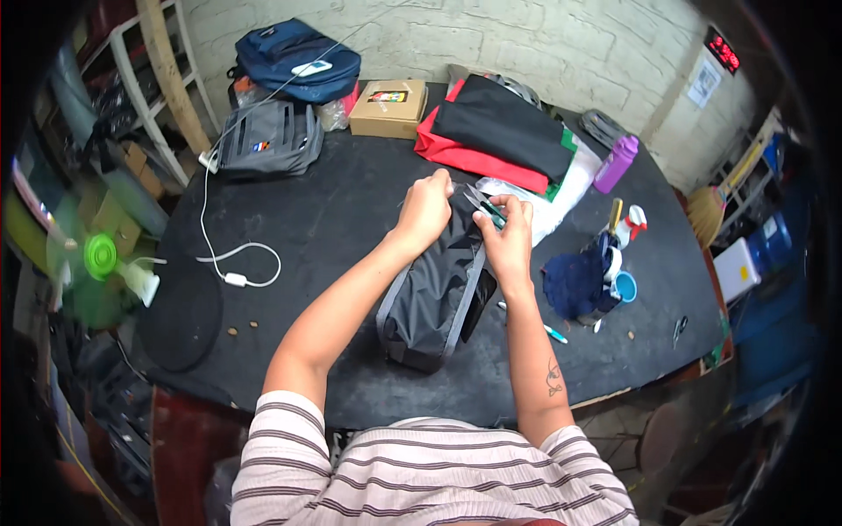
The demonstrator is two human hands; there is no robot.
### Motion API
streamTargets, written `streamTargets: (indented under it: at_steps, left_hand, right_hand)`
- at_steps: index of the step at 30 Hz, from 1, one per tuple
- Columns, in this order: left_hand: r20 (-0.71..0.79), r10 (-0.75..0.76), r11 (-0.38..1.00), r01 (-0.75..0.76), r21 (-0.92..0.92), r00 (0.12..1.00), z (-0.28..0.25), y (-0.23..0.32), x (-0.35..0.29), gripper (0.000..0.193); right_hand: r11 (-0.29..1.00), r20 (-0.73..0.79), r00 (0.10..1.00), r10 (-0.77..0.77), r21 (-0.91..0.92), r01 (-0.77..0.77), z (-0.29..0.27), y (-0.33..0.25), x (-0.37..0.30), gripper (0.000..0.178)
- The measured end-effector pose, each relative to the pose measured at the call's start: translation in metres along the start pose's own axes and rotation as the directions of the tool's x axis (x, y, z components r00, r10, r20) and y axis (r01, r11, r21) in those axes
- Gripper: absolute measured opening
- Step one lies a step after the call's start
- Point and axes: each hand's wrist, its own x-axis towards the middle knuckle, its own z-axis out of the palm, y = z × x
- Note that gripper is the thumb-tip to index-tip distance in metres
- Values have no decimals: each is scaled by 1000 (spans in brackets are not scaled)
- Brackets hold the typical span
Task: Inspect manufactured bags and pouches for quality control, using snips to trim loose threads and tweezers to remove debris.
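Note:
A black bag [434,298] with grey straps lies lengthwise on the black table [351,202] in front of me. My left hand [424,210] grips the far end of the bag, fingers closed over the fabric. My right hand [507,237] holds small scissors [485,205] with green handles at the same far end, blades pointing toward the left hand. Both forearms reach in from the lower edge over the bag.
Red and black folded fabric [500,131], a cardboard box [388,107], a grey bag [267,136] and a blue backpack [296,57] sit at the back. A purple bottle [616,163], blue cloth [574,282], a white cable [230,263] and a green fan [103,259] surround the work area.

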Motion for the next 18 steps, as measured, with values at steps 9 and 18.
streamTargets:
  at_steps: [9, 18]
  left_hand:
    - [-365, -411, 747, 79, -660, 835, 4, -31, -8, 30]
    - [569, -382, 605, 662, -442, 728, -39, -10, -19, 32]
  right_hand:
    - [992, 75, 989, -124, -17, 126, 8, -3, 25, 28]
    - [823, 129, 962, 240, 498, -272, 22, 48, 20, 50]
